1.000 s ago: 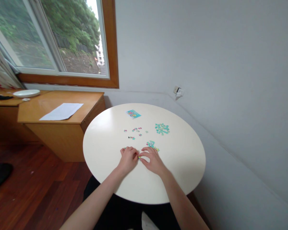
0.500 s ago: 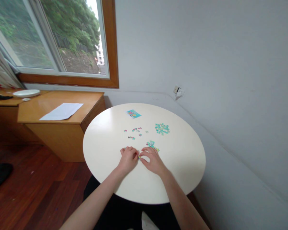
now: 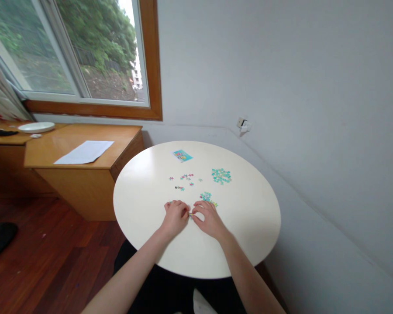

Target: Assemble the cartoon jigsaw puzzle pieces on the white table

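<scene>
Close together over the near half of the white table [image 3: 196, 261], my two hands meet at a small yellowish puzzle piece [image 3: 191, 215]. My left hand [image 3: 177, 213] is closed, its fingertips at the piece's left side and partly hidden by the hand. My right hand [image 3: 208, 218] pinches the piece from the right between thumb and finger. Just beyond my right hand lies a cluster of teal and yellow puzzle pieces [image 3: 206, 196]. A bit of another piece peeks out behind my left hand.
Farther off are a teal pile of puzzle pieces [image 3: 221, 175], scattered pink and dark pieces [image 3: 185, 177], and a picture card [image 3: 182, 155]. To the left, a wooden desk [image 3: 124, 139] holds a paper sheet [image 3: 85, 152] and a white plate [image 3: 36, 127]. A wall socket [image 3: 243, 124] is behind the table.
The small piece between my fingertips has shifted and turned slightly. My right fingertips have moved a little; otherwise both hands and the other pieces stay in place.
</scene>
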A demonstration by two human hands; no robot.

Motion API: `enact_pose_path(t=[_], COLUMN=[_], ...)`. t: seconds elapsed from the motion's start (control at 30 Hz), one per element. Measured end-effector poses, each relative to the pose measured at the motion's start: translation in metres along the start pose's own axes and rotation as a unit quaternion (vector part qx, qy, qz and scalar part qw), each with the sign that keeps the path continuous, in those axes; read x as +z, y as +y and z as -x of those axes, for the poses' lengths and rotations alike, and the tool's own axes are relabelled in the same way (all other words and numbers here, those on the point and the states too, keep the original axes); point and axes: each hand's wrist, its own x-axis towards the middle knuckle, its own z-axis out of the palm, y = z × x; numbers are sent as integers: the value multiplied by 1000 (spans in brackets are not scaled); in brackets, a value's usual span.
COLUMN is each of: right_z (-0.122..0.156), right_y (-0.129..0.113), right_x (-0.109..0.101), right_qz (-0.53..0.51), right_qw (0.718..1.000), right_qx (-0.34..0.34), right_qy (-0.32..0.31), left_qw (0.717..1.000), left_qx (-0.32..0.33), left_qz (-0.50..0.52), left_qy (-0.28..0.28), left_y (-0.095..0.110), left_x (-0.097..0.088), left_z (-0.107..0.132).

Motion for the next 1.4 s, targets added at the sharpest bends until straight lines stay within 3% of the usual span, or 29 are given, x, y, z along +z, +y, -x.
enact_pose_path(t=[1.4], right_z=[-1], right_y=[-1], right_x=[0], right_qz=[5], right_qw=[1000], right_qx=[12], right_qy=[-2], left_qw=[1000], left_qx=[3], left_qz=[-8], left_qy=[-2], left_y=[-2], left_x=[2], left_z=[0])
